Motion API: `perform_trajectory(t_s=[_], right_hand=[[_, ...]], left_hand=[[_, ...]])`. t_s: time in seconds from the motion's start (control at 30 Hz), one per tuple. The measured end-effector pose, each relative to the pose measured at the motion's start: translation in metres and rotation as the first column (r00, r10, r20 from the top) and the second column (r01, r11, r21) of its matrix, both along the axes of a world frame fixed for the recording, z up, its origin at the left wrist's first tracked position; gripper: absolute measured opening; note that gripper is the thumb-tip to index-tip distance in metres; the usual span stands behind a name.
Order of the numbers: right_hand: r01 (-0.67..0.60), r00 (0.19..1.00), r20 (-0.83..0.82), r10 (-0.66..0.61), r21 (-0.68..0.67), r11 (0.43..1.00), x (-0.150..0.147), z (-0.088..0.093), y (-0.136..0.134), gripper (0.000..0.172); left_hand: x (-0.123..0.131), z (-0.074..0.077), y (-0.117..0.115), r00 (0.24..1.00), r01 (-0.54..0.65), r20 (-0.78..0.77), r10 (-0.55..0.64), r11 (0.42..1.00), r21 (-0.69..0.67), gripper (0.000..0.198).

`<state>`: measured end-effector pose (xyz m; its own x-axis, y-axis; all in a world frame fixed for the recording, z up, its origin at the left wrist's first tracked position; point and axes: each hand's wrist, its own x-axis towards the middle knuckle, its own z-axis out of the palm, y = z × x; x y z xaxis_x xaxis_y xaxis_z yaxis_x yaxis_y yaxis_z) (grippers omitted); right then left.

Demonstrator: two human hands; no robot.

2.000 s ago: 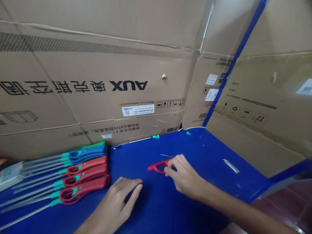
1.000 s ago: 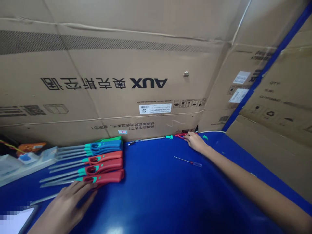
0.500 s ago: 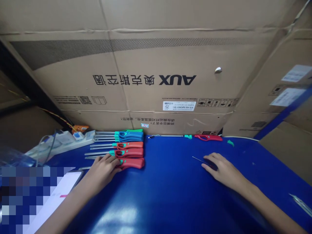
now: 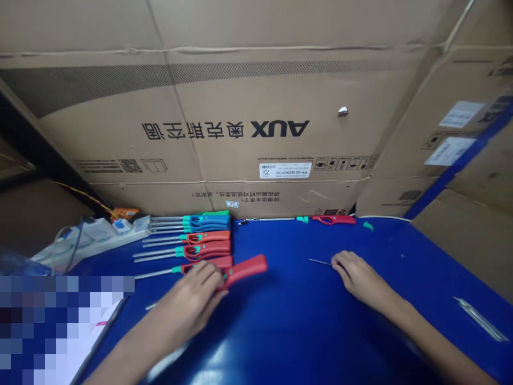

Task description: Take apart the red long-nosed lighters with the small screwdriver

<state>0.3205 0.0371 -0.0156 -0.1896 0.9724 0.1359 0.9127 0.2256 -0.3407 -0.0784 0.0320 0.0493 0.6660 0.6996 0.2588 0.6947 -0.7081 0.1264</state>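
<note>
While clasped in the left hand (image 4: 196,291): red lighter (image 4: 246,269), seemingly lifted off the table (image 4: 288,326), just nearer than the lighter row (image 4: 216,247) toward the far-left corner.
Right hand (image 4: 356,275): pinching a thin-shafted tool (image 4: 320,261), handle hidden.
Lighter row: apparently at the step of taking one out.
Red lighter: next, probably needing clearance from neighbours.

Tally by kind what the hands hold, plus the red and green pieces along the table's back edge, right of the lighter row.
Red lighter, in the left hand: 1
Thin-shafted tool, in the right hand: 1
Red handle, back edge: 1
Green pieces, either side of that handle: 2
Total: 5
</note>
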Motion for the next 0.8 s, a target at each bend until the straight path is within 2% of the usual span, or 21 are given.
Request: perform_trajectory(t_s=[0.13, 0.23, 0.4, 0.57, 0.67, 0.8], right_hand=[[-0.022, 0.954, -0.300, -0.016, -0.124, 0.992, -0.018, 0.018, -0.020, 0.026], [-0.067, 0.918, -0.397, -0.005, -0.168, 0.984, -0.031, 0.031, -0.039, 0.028], [-0.057, 0.878, -0.473, -0.077, -0.263, 0.963, -0.033, 0.042, -0.062, 0.026], [-0.097, 0.918, -0.396, -0.014, -0.257, 0.961, -0.028, 0.049, -0.073, 0.018], [-0.099, 0.938, -0.348, 0.005, -0.253, 0.962, -0.031, 0.054, -0.073, 0.017], [-0.087, 0.934, -0.356, 0.030, -0.147, 0.985, -0.036, 0.060, -0.062, 0.020]], left_hand=[[0.043, -0.016, -0.020, 0.990, 0.125, -0.050, -0.136, 0.976, -0.179, 0.009], [0.063, -0.030, -0.022, 0.977, 0.191, -0.053, -0.209, 0.952, -0.240, 0.009], [0.074, -0.035, -0.008, 0.985, 0.174, 0.065, -0.161, 0.904, -0.390, 0.017], [0.077, -0.037, 0.006, 0.990, 0.121, -0.031, -0.139, 0.936, -0.331, 0.028], [0.084, -0.039, 0.005, 0.985, 0.169, 0.008, -0.174, 0.945, -0.279, 0.026], [0.107, -0.043, 0.003, 0.983, 0.182, 0.040, -0.177, 0.956, -0.231, 0.038]])
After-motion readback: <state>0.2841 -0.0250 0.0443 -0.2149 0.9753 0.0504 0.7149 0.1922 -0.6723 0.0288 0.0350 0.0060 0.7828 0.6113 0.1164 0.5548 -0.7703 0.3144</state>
